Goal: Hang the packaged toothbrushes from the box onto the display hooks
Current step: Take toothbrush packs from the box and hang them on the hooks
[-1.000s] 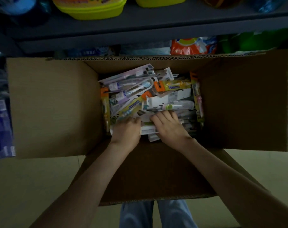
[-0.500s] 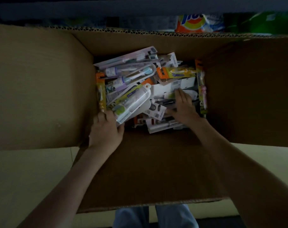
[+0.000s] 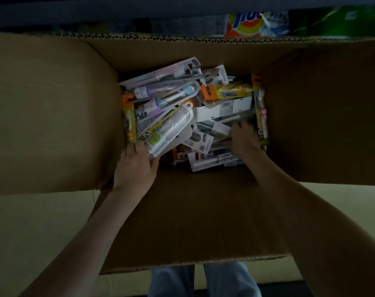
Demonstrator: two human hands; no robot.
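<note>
An open cardboard box [image 3: 53, 116] lies below me, its flaps spread out. Several packaged toothbrushes fill it in a loose heap. My left hand [image 3: 137, 166] grips the near end of a white and green toothbrush pack [image 3: 171, 129], which is tilted up out of the heap. My right hand [image 3: 244, 138] reaches into the right side of the heap, its fingers dug in among the packs and partly hidden. An orange and yellow pack [image 3: 227, 92] lies at the back. No display hooks are in view.
A dark shelf edge runs along the top, with a detergent bag [image 3: 248, 24] and a green package [image 3: 336, 20] behind the box. Pale floor shows on both sides. My legs in jeans [image 3: 203, 279] are under the near flap.
The view moved closer over the box. My left hand took hold of the white and green pack and tilted it up. My right hand shifted right and deeper into the heap.
</note>
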